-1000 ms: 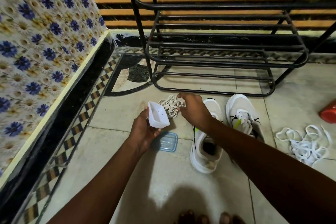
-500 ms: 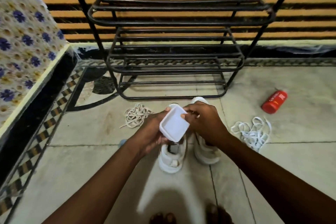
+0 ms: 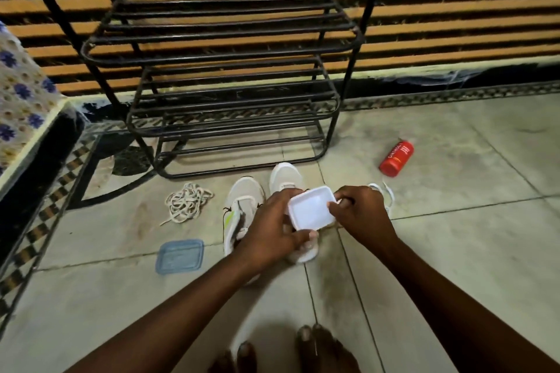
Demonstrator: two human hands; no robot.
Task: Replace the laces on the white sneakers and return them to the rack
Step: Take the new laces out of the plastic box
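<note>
Two white sneakers stand side by side on the floor before the black metal rack (image 3: 230, 100): the left sneaker (image 3: 242, 200) and the right sneaker (image 3: 283, 175), both partly hidden by my hands. My left hand (image 3: 269, 233) grips a small white plastic container (image 3: 312, 210) from below. My right hand (image 3: 360, 212) pinches its right rim. A bundle of off-white laces (image 3: 188, 201) lies left of the shoes. Another white lace (image 3: 386, 194) peeks out behind my right hand.
A blue translucent lid (image 3: 179, 256) lies flat on the tiles near the left sneaker. A red bottle (image 3: 396, 158) lies on its side to the right of the rack. A flower-patterned surface (image 3: 21, 94) and black step edge the left side. My toes (image 3: 315, 348) show at the bottom.
My right hand left the lace bundle and came onto the container. Both hands with the container now sit over the sneakers. The view has swung left to right, revealing the lid.
</note>
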